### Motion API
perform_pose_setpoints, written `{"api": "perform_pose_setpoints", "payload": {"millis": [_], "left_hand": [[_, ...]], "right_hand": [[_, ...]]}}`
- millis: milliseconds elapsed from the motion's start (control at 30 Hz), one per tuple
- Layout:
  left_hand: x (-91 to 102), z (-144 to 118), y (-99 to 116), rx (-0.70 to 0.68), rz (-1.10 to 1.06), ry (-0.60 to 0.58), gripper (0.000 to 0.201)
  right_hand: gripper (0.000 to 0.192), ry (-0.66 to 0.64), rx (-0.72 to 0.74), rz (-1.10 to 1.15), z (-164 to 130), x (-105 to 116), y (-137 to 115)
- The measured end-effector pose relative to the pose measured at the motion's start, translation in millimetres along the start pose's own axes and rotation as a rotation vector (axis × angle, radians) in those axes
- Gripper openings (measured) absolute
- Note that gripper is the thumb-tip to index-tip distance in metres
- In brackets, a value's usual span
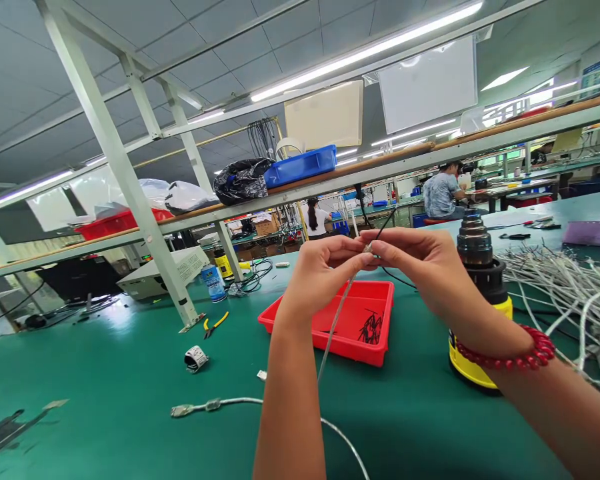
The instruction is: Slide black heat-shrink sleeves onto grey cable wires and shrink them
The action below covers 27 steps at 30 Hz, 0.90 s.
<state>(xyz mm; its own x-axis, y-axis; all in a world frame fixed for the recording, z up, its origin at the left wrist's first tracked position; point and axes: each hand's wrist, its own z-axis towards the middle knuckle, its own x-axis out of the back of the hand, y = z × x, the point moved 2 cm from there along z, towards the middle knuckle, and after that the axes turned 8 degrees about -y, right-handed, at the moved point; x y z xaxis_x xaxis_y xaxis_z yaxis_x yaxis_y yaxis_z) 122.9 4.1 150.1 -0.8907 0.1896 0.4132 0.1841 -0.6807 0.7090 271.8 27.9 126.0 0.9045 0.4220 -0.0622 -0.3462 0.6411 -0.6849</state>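
Note:
My left hand (325, 267) and my right hand (425, 260) meet above the red tray (340, 307), fingertips pinched together. Between the left thumb and fingers is a clear-sheathed cable (334, 327), which hangs down toward the table. My right thumb and fingers close on the end of that cable, where a thin black piece (387, 223) sticks up; its join with the cable is hidden by the fingers. Short black tube pieces (373, 327) lie in the tray's right part. On the table, a cable with a USB-type plug (183, 411) stretches left of my left forearm.
A yellow and black heat gun (473, 267) stands upright beside my right forearm. Many white cables (560, 287) are heaped at right. Yellow-handled cutters (215, 325), a tape roll (196, 359) and a blue can (213, 283) are at left. A shelf crosses above; people sit farther back.

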Motion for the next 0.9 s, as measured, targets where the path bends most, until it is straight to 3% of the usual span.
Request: {"api": "perform_pose_setpoints", "payload": {"millis": [167, 367, 533, 900], "left_hand": [[-3.4, 3, -1, -0.025, 0.147, 0.097, 0.011], [-3.5, 6, -5, -0.094, 0.271, 0.172, 0.009], [-3.6, 6, -3, -0.085, 0.322, 0.149, 0.01], [-6.2, 4, 2, -0.073, 0.313, 0.158, 0.011]], "right_hand": [[0.033, -0.142, -0.019, -0.054, -1, -13, 14], [0.041, -0.065, -0.013, -0.046, -7, -25, 23], [0.05, -0.057, 0.007, 0.011, -6, -23, 24], [0.044, -0.05, -0.023, 0.078, -5, -22, 19]]}}
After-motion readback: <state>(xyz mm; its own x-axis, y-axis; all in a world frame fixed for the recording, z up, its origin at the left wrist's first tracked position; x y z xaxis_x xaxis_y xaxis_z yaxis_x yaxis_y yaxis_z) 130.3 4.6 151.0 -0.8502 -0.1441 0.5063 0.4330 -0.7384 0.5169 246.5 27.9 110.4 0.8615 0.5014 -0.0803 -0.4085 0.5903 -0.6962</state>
